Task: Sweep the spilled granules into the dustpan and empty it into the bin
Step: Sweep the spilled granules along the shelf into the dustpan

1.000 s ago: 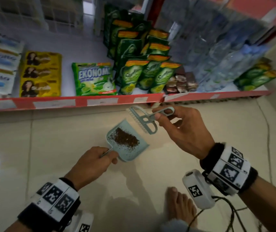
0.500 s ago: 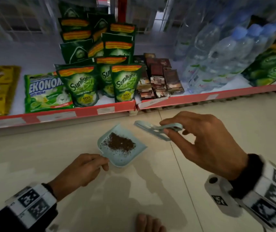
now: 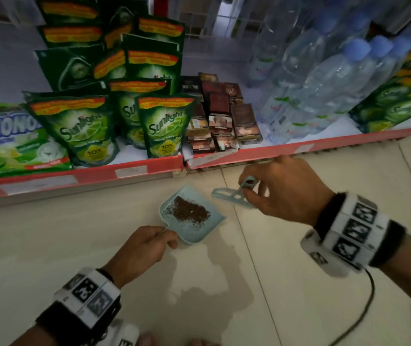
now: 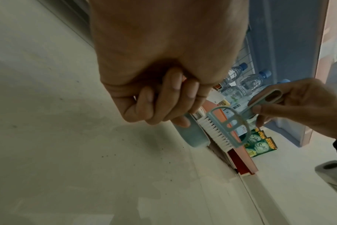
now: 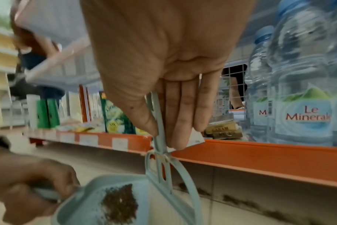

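Observation:
A small light-blue dustpan [image 3: 194,236] is held level above the tiled floor, with a pile of brown granules [image 3: 189,213] in it. My left hand [image 3: 147,248] grips its handle from the near side; in the left wrist view my fingers [image 4: 164,103] curl round that handle. My right hand [image 3: 282,188] pinches the handle of a light-blue hand brush [image 3: 232,196] just right of the pan. The brush's white bristles [image 4: 214,132] show beside the dustpan [image 4: 185,134]. From the right wrist, the brush [image 5: 164,167] hangs over the dustpan [image 5: 98,202] and its granules [image 5: 119,204].
A low shelf with a red edge [image 3: 149,168] runs across ahead, stocked with green soap pouches [image 3: 164,126], small boxes [image 3: 222,121] and water bottles [image 3: 324,78]. A few stray specks [image 4: 133,164] lie on the pale floor. A black cable [image 3: 364,315] trails from my right wrist.
The view has moved closer to the shelf and to the right. My right hand has turned the brush and brought it nearer the pan's right side. The dustpan stays level with its load.

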